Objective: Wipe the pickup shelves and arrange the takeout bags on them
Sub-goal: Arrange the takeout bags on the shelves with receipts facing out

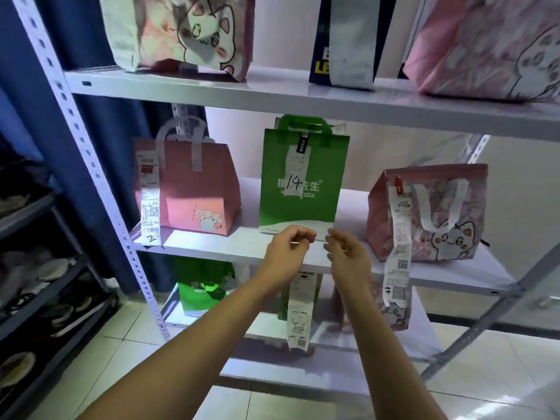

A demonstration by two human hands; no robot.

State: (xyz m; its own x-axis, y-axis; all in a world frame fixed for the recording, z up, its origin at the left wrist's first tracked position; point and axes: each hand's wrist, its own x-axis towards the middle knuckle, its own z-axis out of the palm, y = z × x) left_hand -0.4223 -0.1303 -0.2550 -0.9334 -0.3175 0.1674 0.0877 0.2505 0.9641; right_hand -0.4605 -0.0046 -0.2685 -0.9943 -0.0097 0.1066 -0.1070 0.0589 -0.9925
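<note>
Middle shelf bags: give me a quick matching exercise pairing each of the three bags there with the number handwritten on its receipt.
Things:
1. plain pink bag
2. green bag
3. pink cat bag

Handwritten numbers:
A. 14
B. 3
C. 2

Pairs: 1-C, 2-A, 3-B. All three stand on the middle shelf, and each number is written on the bag's receipt strip.

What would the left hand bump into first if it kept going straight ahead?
Most likely the green paper takeout bag marked 14. The left hand points at its bottom edge on the white metal middle shelf, empty and loosely curled. Depth is hard to judge here.
</note>
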